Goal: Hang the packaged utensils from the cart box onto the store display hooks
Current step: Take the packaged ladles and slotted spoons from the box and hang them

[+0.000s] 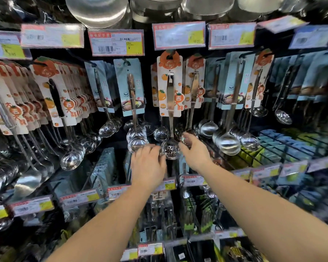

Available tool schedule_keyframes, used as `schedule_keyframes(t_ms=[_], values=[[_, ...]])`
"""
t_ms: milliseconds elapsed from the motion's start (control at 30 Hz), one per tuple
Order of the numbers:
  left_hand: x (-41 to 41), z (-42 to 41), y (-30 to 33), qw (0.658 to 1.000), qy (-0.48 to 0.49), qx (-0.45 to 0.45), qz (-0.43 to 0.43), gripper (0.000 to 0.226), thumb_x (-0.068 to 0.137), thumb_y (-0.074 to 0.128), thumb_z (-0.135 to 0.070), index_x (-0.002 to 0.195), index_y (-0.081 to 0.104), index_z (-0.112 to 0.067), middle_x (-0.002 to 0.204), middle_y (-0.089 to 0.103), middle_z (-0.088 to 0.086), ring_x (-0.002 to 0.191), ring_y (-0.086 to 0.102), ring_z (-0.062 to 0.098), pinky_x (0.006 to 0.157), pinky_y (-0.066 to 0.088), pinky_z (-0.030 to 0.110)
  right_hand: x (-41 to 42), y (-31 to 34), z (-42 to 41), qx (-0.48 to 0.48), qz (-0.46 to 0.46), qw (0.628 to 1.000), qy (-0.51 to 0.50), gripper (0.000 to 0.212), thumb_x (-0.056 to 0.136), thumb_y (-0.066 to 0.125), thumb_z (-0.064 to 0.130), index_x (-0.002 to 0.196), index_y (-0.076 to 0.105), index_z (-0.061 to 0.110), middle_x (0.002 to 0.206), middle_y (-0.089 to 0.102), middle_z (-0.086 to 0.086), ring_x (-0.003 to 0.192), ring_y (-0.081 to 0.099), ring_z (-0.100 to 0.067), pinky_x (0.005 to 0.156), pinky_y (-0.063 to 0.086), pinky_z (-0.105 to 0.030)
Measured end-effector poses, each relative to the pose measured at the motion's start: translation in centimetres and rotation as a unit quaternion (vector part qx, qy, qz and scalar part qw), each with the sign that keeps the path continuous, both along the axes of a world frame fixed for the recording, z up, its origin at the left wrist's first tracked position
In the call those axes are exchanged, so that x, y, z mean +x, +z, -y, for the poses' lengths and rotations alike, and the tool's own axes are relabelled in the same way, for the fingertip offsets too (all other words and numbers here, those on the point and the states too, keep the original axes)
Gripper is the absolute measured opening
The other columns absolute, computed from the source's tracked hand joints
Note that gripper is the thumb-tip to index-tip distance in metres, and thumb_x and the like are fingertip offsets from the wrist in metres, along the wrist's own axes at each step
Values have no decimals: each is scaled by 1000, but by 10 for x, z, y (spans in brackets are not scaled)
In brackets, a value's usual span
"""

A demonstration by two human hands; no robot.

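Observation:
A packaged slotted spoon [170, 91] on a white card with orange fruit prints hangs from a display hook [170, 53] in the middle of the rack. Its perforated steel bowl [171, 150] sits between my two hands. My left hand [148, 165] touches the bowl's left side with fingers curled. My right hand [194, 150] is at the bowl's right side, fingers spread and reaching up behind it. Whether either hand truly grips the bowl is unclear. The cart box is out of view.
Rows of carded ladles and skimmers hang left [53, 91] and right [233, 82] of the spoon. Price tags [116, 42] line the rail above, steel bowls [97, 10] sit on top. Lower hooks hold more utensils [165, 214], and blue trays [278, 146] lie at right.

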State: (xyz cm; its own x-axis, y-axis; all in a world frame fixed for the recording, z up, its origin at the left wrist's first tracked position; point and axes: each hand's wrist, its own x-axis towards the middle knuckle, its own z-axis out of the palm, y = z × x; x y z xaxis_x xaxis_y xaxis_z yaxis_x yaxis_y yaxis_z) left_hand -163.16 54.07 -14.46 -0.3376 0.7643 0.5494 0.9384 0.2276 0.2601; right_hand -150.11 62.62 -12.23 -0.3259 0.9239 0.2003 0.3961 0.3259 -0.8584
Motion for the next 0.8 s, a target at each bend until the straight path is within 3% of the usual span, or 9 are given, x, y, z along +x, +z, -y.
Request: schedule_keyframes(t_ms=[200,533,700,800], values=[[64,-19,-16,995,-100,12,-5,34,88,55,-33,117,64,-18,122,61,1,115,52,25,100,36,42,65,-14,19,16,-22,998,-51,38,95,55,21,133,54,17,125,64,2,115,59,-12,104,43,-31],[294,-62,-17,962,-258,-65,-61,38,91,46,-43,121,57,-22,123,58,0,116,48,24,96,36,38,320,-35,26,3,98,969,-226,47,100,46,31,146,38,21,145,49,-1,125,52,-23,95,46,-36],[479,-69,-17,922,-352,-139,-74,41,94,42,-46,125,53,-21,126,55,0,119,47,24,97,39,41,500,-49,51,-25,230,923,-307,44,100,44,37,142,44,22,130,60,-9,105,62,-27,70,53,-33],[581,-70,-19,896,-402,-161,-101,37,93,42,-47,113,57,-20,117,58,3,111,52,26,91,44,41,597,-58,70,-44,329,872,-359,45,98,41,48,136,49,25,129,56,-7,110,58,-29,81,55,-40]])
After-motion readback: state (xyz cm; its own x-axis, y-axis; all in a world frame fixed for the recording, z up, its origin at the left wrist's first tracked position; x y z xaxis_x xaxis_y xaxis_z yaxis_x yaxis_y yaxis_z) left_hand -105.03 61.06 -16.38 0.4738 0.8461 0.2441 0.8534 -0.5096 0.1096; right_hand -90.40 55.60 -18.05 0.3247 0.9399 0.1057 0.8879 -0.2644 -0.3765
